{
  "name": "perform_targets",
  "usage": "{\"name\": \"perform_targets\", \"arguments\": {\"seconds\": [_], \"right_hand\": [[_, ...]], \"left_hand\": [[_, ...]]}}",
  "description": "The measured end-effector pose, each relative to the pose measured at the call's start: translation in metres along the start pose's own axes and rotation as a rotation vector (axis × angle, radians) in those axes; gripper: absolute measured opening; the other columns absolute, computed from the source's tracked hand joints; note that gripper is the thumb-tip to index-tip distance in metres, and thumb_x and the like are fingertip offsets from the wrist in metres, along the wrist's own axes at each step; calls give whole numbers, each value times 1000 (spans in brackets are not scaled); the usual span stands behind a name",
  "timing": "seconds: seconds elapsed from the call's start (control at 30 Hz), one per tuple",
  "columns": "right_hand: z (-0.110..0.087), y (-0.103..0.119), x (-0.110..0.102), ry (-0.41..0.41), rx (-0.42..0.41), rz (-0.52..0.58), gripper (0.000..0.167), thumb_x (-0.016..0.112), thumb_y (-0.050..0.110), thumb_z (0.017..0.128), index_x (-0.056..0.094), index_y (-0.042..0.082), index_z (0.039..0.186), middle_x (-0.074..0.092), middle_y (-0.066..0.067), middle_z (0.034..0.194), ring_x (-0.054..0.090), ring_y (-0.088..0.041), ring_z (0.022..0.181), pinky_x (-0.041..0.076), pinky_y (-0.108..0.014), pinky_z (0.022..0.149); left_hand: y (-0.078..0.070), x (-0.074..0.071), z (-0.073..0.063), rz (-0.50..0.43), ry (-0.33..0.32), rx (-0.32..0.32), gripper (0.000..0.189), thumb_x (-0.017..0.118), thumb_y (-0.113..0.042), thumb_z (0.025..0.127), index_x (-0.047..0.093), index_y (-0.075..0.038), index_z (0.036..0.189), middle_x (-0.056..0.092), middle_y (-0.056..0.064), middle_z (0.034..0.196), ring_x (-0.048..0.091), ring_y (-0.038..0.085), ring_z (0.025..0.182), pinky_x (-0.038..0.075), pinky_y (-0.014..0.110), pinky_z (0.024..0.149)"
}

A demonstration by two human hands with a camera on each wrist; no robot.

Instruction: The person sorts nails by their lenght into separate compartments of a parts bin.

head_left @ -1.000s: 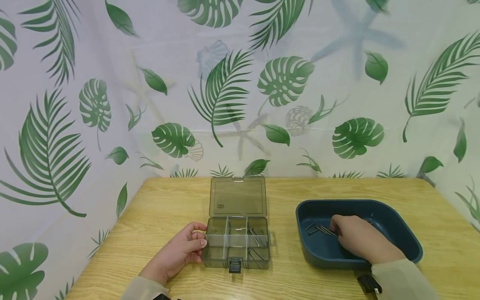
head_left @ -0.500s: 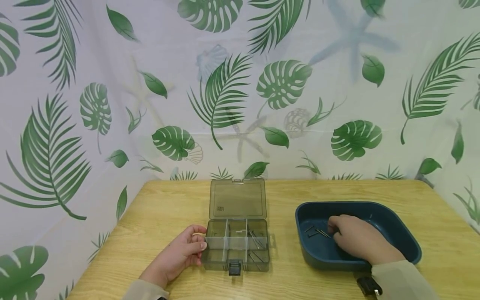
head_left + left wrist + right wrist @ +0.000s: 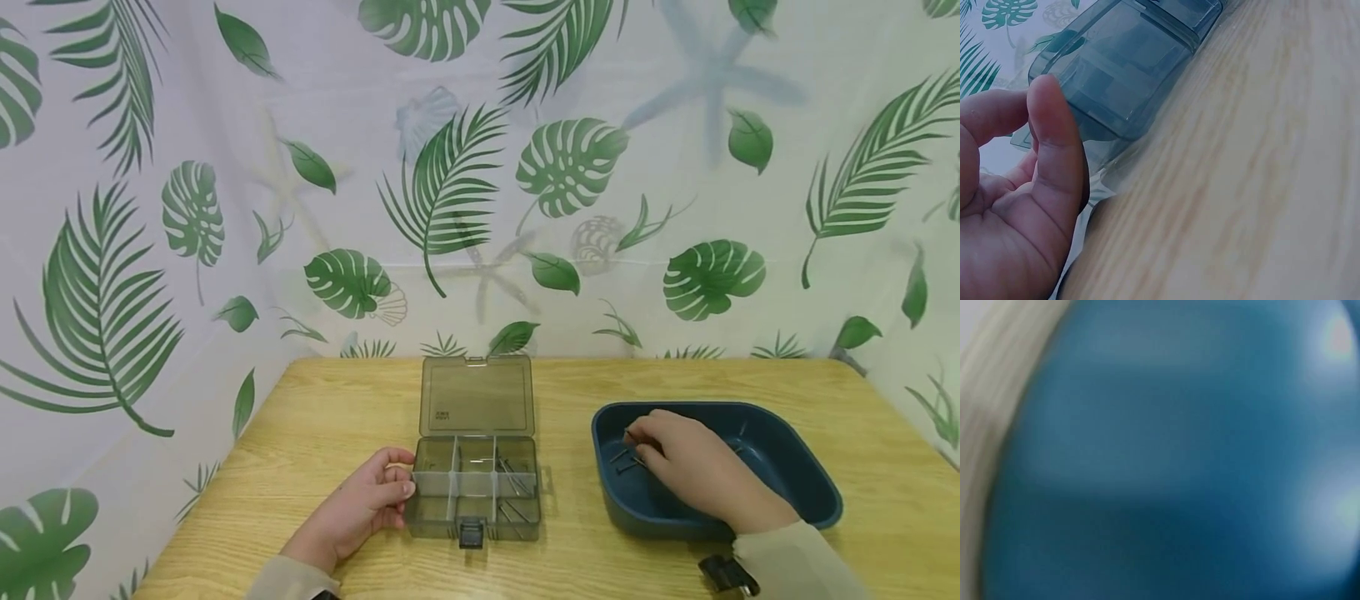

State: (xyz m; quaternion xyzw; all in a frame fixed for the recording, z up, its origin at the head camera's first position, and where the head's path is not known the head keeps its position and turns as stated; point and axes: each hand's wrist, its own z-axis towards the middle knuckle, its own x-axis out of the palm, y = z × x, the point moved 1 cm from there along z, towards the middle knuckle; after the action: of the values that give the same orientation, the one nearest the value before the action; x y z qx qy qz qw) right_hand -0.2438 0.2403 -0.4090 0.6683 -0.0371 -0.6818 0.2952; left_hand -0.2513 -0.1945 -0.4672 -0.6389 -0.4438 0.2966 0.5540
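My left hand [image 3: 367,504] rests its fingertips and thumb against the left side of a smoky, see-through compartment box [image 3: 471,508]. The box stands with its lid [image 3: 476,396] raised back, and its two right compartments hold thin nails [image 3: 512,479]. In the left wrist view, a fingertip of the left hand [image 3: 1054,144] is at the box's corner [image 3: 1110,94]. My right hand [image 3: 693,462] is over the left part of a dark blue tray [image 3: 645,523], its fingers pinching a small dark nail end [image 3: 627,433], mostly hidden. Loose nails [image 3: 619,456] lie just below.
The box's front latch [image 3: 471,532] hangs down toward me. A wooden table [image 3: 570,558] bears box and tray, a leaf-printed cloth [image 3: 480,192] rising behind. The right wrist view holds only the blurred blue tray wall [image 3: 1147,437] and table.
My right hand first shifts slightly within the tray, then lifts and moves left, partly covering the loose nails. The left hand and the box stay where they were.
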Motion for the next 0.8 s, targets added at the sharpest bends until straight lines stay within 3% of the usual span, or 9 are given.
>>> {"name": "perform_targets", "arguments": {"seconds": [0.13, 0.37, 0.57, 0.8], "right_hand": [[0, 19, -2, -4, -3, 64, 17, 60, 7, 101, 70, 16, 111, 65, 2, 105, 58, -9, 84, 50, -32, 67], [14, 50, -1, 10, -59, 113, 22, 57, 5, 100, 68, 16, 117, 59, 9, 88, 49, -8, 68, 42, -32, 62], [33, 77, 11, 63, -60, 103, 32, 58, 7, 99, 64, 16, 130, 57, 11, 78, 48, -9, 59, 43, -31, 57], [56, 99, 31, 64, -74, 44, 32, 57, 6, 98, 68, 17, 126, 56, 12, 78, 44, -8, 54, 41, -30, 54]], "left_hand": [[1, -1, -1, -9, 3, -2, 49, 59, -7, 101, 31, 3, 140, 51, 2, 95, 49, 14, 73, 53, 27, 61], [0, -1, 1, 2, -2, 0, 50, 60, -7, 100, 32, 3, 140, 52, 3, 94, 49, 14, 73, 53, 27, 61], [1, -3, 4, 3, -3, -6, 48, 61, -7, 100, 34, 1, 138, 52, 3, 95, 49, 16, 73, 53, 28, 63], [3, -2, 2, 3, -8, 12, 49, 60, -5, 99, 33, 4, 138, 52, 3, 93, 50, 14, 74, 53, 27, 61]]}}
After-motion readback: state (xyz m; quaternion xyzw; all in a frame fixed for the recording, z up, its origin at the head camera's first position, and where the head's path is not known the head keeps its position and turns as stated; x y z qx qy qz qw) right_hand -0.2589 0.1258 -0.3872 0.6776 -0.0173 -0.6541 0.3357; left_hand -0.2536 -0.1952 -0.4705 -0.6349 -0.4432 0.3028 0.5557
